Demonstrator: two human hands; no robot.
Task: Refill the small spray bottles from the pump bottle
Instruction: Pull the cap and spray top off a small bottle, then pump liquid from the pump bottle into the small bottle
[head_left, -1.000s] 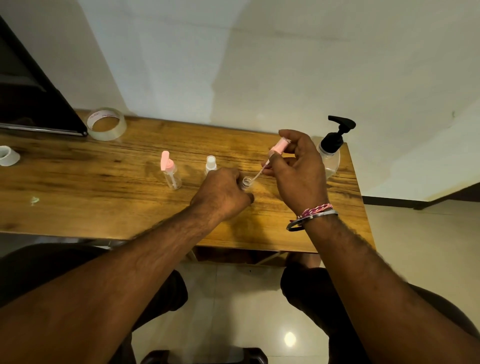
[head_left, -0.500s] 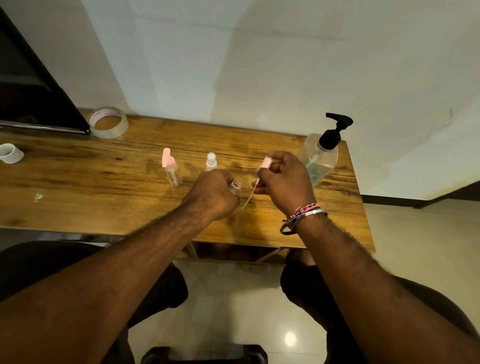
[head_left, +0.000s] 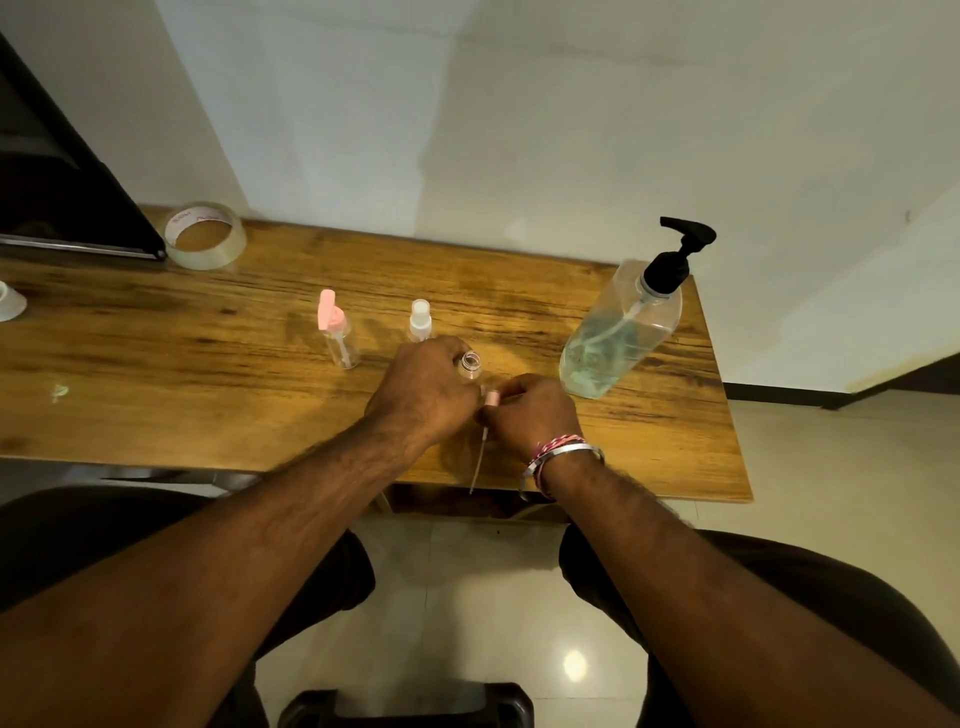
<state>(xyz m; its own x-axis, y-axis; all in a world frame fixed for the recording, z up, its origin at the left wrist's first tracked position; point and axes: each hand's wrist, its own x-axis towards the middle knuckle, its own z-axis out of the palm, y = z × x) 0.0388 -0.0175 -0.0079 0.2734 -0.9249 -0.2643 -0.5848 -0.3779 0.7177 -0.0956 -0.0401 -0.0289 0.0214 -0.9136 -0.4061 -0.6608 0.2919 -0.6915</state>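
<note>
My left hand (head_left: 423, 395) grips a small clear bottle (head_left: 470, 365) with its neck uncapped, standing on the wooden table (head_left: 208, 374). Just right of it, my right hand (head_left: 535, 415) pinches a pink spray head (head_left: 491, 399); its thin dip tube (head_left: 478, 465) points down toward the table's front edge. Two more small bottles stand behind my left hand: one with a pink cap (head_left: 335, 330), one with a clear cap (head_left: 420, 319). The large clear pump bottle (head_left: 621, 332), black pump on top, stands at the right, partly filled with liquid.
A roll of clear tape (head_left: 205, 235) lies at the back left, next to a dark laptop-like object (head_left: 62, 197). A small white item (head_left: 9, 301) sits at the left edge. The table's right and front edges are close to my hands.
My right hand has pulled the pink spray head out of the small bottle and lowered it toward the table, tube now pointing at me. The left hand stays on the bottle.
</note>
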